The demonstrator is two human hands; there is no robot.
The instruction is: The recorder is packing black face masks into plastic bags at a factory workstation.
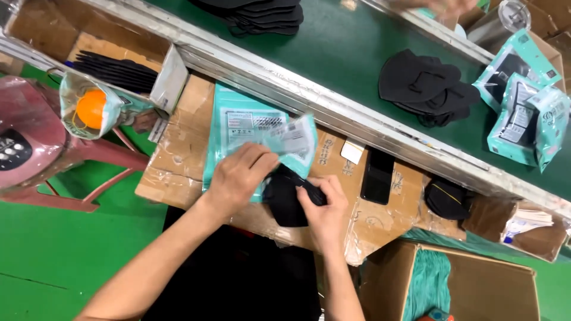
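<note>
My left hand (238, 176) grips the mouth of a teal plastic pouch (291, 139) that lies over a stack of the same pouches (229, 128) on a cardboard work surface (175, 160). My right hand (326, 209) pinches a bundle of black face masks (284, 199) whose end sits at the pouch's opening. The two hands almost touch. Part of the bundle is hidden under my fingers.
A green conveyor belt (351, 53) with a metal rail (333, 110) runs behind, carrying black mask piles (425, 83) and filled teal pouches (526, 113). A phone (377, 176) lies on the cardboard. More masks fill a box (116, 71) at left. A pink stool (30, 142) stands at left; an open carton (470, 285) below right.
</note>
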